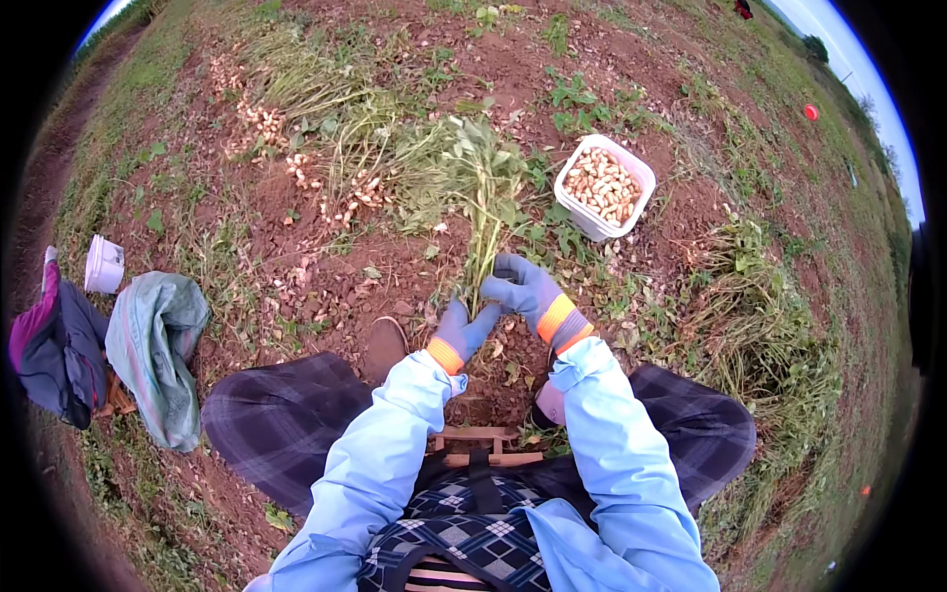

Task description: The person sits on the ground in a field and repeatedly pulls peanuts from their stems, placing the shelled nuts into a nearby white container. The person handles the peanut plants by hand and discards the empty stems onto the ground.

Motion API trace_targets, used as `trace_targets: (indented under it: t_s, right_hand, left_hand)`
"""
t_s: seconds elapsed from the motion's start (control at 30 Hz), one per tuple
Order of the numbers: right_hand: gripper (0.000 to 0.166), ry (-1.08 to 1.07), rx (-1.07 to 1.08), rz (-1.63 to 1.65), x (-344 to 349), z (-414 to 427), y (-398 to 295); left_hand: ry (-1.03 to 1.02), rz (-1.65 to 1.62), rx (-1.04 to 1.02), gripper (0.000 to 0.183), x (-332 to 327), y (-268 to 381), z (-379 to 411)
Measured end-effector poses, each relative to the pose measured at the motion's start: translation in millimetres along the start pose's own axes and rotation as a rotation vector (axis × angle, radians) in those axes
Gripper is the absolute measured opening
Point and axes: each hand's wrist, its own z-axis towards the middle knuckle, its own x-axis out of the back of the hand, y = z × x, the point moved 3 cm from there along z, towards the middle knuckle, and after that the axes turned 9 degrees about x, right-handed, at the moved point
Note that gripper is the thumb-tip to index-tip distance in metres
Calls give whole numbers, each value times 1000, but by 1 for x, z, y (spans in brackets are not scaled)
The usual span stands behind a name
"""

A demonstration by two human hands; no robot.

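Both my hands wear grey-blue work gloves with orange cuffs. Between my knees, they hold an uprooted peanut plant [484,229], its stems pointing away from me and its leaves at the far end. My left hand [466,329] closes around the lower end of the stems. Just to the right and slightly farther out, my right hand [522,288] grips the same plant with curled fingers. Any pods at the root end are hidden by the gloves. Beyond my right hand stands a white plastic bucket [584,216] full of picked peanuts [603,185].
Peanut plants [318,81] with pods attached [260,126] lie ahead on the left. More pulled plants [777,333] are heaped at right. A woven sack [159,348], dark clothing [63,355] and a white tub [104,264] lie at left. I sit by a wooden stool [473,433].
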Motion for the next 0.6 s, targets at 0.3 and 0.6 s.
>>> trace_targets:
  t_s: [0.3,0.6]
  right_hand:
    - [36,379,147,-109,80,0,-26]
    - [60,1508,48,-1355,485,-194,-144]
  left_hand:
    - [-237,106,27,65,-10,32,7]
    - [769,179,222,43,162,-57,142]
